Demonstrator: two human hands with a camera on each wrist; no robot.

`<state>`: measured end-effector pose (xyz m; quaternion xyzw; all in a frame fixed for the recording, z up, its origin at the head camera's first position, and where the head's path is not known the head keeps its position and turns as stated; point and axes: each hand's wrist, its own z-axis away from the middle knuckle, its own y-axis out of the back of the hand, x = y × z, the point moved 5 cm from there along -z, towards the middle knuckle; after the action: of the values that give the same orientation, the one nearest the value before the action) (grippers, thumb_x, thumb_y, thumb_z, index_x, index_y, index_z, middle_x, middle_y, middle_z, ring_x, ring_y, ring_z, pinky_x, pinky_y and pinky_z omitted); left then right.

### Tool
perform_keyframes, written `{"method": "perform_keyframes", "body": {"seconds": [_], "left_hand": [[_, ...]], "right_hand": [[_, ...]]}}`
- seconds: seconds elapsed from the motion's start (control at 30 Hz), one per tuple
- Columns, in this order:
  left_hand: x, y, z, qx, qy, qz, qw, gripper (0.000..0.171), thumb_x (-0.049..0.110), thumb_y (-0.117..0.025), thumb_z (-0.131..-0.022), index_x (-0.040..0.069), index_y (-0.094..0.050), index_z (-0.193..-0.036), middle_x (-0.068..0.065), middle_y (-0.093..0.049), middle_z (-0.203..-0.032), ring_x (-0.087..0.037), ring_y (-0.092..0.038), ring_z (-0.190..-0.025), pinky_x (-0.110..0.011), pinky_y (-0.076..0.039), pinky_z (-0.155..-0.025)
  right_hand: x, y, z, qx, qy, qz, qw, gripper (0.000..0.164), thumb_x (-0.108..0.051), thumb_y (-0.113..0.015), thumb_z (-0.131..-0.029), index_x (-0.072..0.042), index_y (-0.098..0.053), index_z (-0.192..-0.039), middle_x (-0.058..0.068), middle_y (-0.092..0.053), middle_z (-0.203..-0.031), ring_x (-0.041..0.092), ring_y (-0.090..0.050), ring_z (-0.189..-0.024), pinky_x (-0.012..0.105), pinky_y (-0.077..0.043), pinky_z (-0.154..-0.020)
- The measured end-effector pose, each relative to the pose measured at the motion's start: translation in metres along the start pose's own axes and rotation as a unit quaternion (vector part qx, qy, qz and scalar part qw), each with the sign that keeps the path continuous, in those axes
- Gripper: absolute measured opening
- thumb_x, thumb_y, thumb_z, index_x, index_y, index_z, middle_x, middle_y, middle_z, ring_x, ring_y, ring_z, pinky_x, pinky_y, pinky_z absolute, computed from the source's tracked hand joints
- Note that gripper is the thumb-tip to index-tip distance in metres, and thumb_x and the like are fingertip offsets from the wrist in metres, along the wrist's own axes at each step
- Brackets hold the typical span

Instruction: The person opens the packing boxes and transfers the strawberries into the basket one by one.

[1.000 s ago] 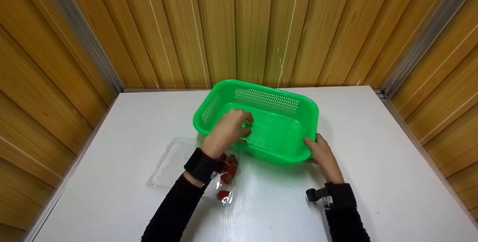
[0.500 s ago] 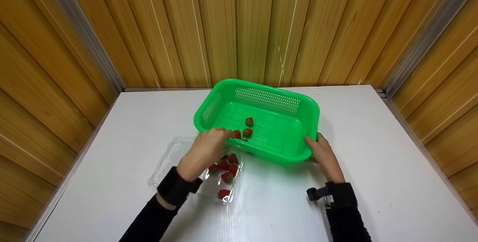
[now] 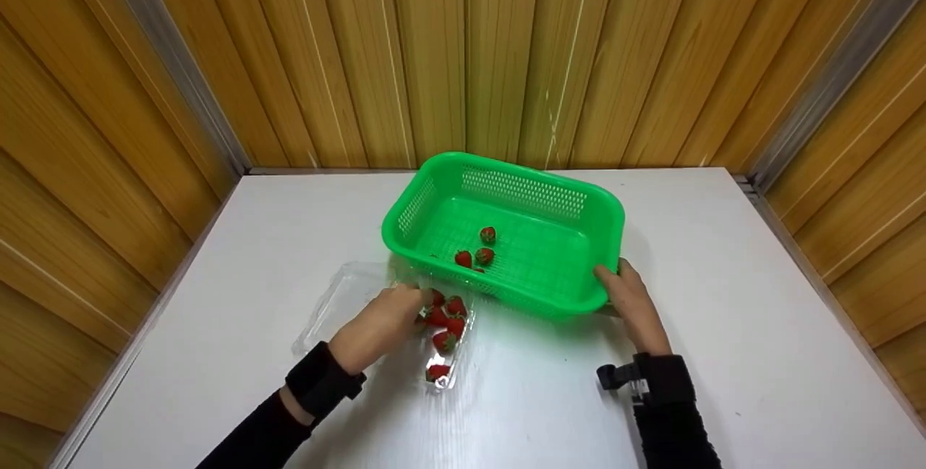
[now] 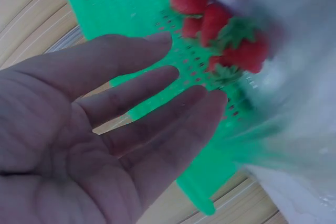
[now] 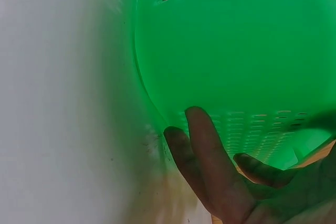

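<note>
My left hand is over a clear plastic box, its fingertips close to the strawberries inside. In the left wrist view its fingers are loosely extended, nothing between them, with strawberries just past the tips. My right hand grips the near right corner of a green plastic basket, thumb over the rim. From the right wrist view, its fingers lie against the basket's outer wall. Several strawberries lie inside the basket, toward its near left side.
The box's clear lid lies on the white table, left of the strawberries. Behind the table rises a wood-patterned wall, with similar panels on both sides.
My left hand has come out of the basket, leaving strawberries there, and moved back toward me over the plastic box. My right hand stays at the basket's corner.
</note>
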<state>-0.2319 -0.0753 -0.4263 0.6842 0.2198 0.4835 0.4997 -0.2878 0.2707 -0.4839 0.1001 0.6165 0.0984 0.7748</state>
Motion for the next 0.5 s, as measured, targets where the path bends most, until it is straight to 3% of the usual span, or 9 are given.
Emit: {"method": "perform_keyframes", "body": {"seconds": [0.1,0.23,0.33,0.47,0.5], "left_hand": [[-0.005,-0.01,-0.002,-0.017,-0.003,-0.018,0.9997,0.024,-0.02,-0.057,-0.083,0.002,-0.066,-0.084,0.002,-0.046,-0.068,-0.014,-0.04,-0.067,-0.025,-0.031,-0.057],[-0.008,-0.02,-0.005,-0.025,-0.015,-0.059,0.9978,0.02,-0.017,-0.062,-0.082,0.002,-0.066,-0.078,0.003,-0.045,-0.067,-0.013,-0.042,-0.064,-0.025,-0.033,-0.054],[-0.011,-0.025,-0.006,-0.025,0.005,-0.025,0.9994,0.017,-0.013,-0.062,-0.086,0.001,-0.066,-0.079,0.0,-0.05,-0.068,-0.014,-0.045,-0.066,-0.024,-0.036,-0.056],[-0.011,-0.026,-0.006,-0.014,0.009,-0.002,0.9999,0.017,-0.014,-0.06,-0.086,0.001,-0.064,-0.08,0.001,-0.049,-0.069,-0.014,-0.044,-0.067,-0.024,-0.036,-0.057],[-0.012,-0.026,-0.005,-0.013,0.016,0.023,0.9995,0.016,-0.013,-0.058,-0.088,0.0,-0.064,-0.08,0.002,-0.048,-0.068,-0.013,-0.043,-0.067,-0.024,-0.035,-0.057]], "right_hand": [[0.001,-0.001,0.001,0.001,-0.004,-0.001,1.0,0.054,-0.028,-0.044,-0.104,0.005,-0.034,-0.146,0.025,-0.052,-0.13,0.029,-0.061,-0.107,0.034,-0.055,-0.082],[0.0,-0.002,0.002,0.001,0.001,-0.002,1.0,0.055,-0.029,-0.044,-0.104,0.005,-0.034,-0.146,0.026,-0.052,-0.131,0.03,-0.061,-0.107,0.034,-0.055,-0.081],[-0.001,-0.001,0.003,0.002,0.004,-0.004,1.0,0.055,-0.029,-0.044,-0.104,0.005,-0.034,-0.146,0.027,-0.053,-0.131,0.031,-0.062,-0.107,0.033,-0.055,-0.08],[-0.001,0.0,0.003,0.002,0.003,-0.004,1.0,0.055,-0.029,-0.044,-0.105,0.005,-0.035,-0.146,0.026,-0.054,-0.131,0.031,-0.063,-0.106,0.033,-0.056,-0.08],[-0.001,0.0,0.002,0.003,0.003,-0.003,1.0,0.055,-0.029,-0.044,-0.104,0.005,-0.035,-0.146,0.026,-0.054,-0.13,0.03,-0.063,-0.105,0.033,-0.056,-0.08]]}}
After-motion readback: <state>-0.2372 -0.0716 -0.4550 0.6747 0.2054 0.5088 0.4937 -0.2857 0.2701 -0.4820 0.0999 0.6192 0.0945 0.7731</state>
